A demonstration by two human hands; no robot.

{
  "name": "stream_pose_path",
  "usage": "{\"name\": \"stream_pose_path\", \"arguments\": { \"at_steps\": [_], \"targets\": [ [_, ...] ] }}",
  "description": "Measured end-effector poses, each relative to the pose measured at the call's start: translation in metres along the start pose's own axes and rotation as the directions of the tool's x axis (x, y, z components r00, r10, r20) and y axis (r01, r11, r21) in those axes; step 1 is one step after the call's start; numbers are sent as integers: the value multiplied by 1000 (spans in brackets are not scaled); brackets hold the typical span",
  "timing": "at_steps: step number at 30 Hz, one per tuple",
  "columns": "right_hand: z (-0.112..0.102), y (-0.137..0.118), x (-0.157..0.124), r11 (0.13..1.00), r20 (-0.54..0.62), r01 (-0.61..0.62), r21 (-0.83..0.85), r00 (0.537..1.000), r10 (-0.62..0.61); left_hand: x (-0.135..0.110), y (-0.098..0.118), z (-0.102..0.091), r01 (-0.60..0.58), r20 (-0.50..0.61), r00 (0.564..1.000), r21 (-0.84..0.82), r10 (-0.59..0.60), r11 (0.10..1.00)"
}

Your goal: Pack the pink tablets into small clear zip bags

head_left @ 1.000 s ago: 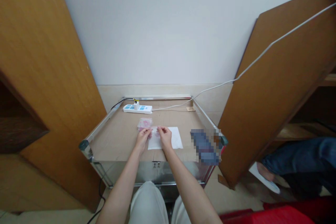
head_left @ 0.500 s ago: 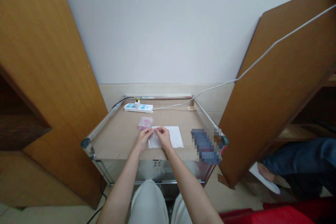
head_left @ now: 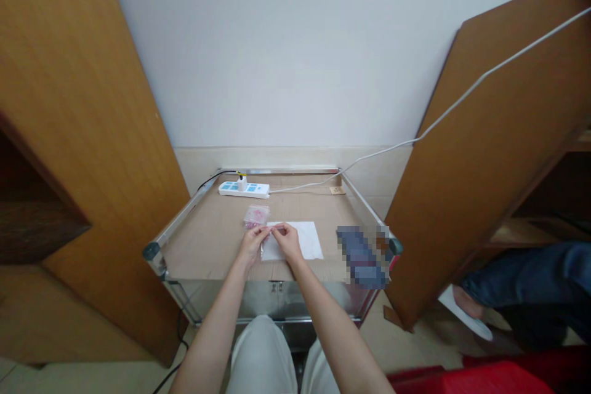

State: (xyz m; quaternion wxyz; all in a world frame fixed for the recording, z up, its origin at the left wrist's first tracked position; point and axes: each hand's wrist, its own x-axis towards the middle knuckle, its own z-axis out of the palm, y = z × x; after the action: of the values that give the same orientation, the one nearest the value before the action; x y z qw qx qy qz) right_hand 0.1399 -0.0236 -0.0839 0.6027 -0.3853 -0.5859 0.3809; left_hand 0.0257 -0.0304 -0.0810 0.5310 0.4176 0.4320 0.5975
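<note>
By a pale wall (head_left: pixel 300 49), above brown cardboard (head_left: pixel 203 249), left grip (head_left: pixel 252 241) and right grip (head_left: pixel 289 240) pinch a clear bag (head_left: pixel 266 249).

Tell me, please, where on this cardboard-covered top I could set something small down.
Bare cardboard shows between the left rail, pink packet and left hand; more lies behind the white sheet, short of the white cable. It is crowded where the right hand faces the left at the sheet's left edge, and at near right, around a blurred dark item.
</note>
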Motion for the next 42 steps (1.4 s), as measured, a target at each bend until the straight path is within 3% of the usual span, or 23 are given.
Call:
{"name": "stream_pose_path", "arguments": {
  "at_steps": [32, 42],
  "targets": [
    [1, -1, -1, 999, -6, -39, -28, 999, 39, -2, 0, 1, -34, -3, 999, 62, 35, 998],
    [0, -5, 0, 999, 8, -27, 18, 1000, 27, 1, -4, 0, -47, -24, 999, -11, 47, 999]
  ]
}}
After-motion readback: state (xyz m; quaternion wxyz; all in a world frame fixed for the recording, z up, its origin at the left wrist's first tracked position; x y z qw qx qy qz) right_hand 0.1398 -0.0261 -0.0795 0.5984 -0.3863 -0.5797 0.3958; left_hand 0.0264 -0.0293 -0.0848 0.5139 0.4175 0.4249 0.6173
